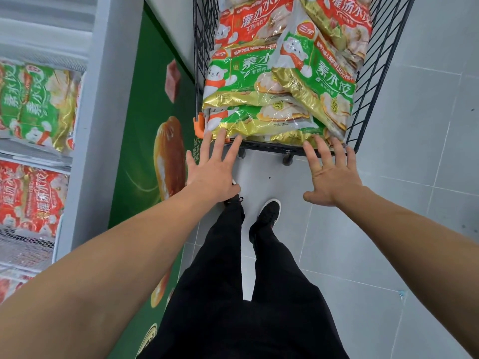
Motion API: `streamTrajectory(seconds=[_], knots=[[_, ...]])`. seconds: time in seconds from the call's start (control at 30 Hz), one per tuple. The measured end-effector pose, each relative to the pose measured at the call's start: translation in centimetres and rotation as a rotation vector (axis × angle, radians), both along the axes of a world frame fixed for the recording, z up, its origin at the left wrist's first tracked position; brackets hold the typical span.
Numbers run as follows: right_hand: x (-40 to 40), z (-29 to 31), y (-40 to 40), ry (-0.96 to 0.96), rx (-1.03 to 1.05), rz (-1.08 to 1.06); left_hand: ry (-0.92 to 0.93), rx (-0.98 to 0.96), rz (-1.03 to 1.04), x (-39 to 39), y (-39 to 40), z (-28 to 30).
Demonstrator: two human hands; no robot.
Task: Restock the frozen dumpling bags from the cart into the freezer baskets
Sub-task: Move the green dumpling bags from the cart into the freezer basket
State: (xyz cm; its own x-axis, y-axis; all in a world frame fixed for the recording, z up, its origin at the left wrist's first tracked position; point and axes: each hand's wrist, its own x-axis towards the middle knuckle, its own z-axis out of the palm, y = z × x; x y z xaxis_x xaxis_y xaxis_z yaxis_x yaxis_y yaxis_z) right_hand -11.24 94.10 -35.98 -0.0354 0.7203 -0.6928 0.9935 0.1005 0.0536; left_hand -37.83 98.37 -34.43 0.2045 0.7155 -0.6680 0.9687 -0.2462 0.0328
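A black wire cart point(373, 86) ahead of me holds a pile of dumpling bags: green-and-gold ones point(259, 99) in front, red ones point(259, 22) behind. My left hand point(215, 164) reaches with straight spread fingers, the tips touching the lowest green bag at the cart's near left corner. My right hand point(329, 172) is spread the same way, its fingertips at the near right corner of that stack. Neither hand grips anything. To the left, the freezer point(85, 125) holds green bags point(33, 104) in one basket and red bags point(28, 198) in another.
The freezer's green side panel point(145, 151) with food pictures runs between freezer and cart. My legs in black trousers and black shoes point(269, 213) stand on grey floor tiles point(414, 203). A wire mesh basket floor point(26, 244) shows below the red bags.
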Motion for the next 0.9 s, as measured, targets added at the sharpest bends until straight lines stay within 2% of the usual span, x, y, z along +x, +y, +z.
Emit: streamTrajectory(seconds=[0.27, 0.47, 0.57, 0.67, 0.8, 0.9], knots=[[-0.2, 1.6, 0.9, 0.12, 0.062, -0.092, -0.015, -0.046, -0.019, -0.3, 1.9, 0.1], [-2.3, 4.1, 2.5, 0.16, 0.187, -0.184, -0.202, -0.046, 0.07, -0.5, 4.1, 2.6], [-3.1, 6.1, 4.6, 0.213, 0.256, -0.263, -0.26, 0.017, 0.118, 0.0, 6.5, 4.6], [-2.9, 7.9, 6.8, 0.272, 0.315, -0.33, -0.342, 0.07, 0.208, 1.1, 9.2, 6.5], [-1.4, 8.8, 8.9, 0.321, 0.331, -0.399, -0.545, 0.077, 0.383, 4.0, 12.9, 8.5], [0.2, 8.7, 10.0, 0.331, 0.31, -0.446, -0.597, 0.038, 0.521, 6.9, 15.9, 8.5]])
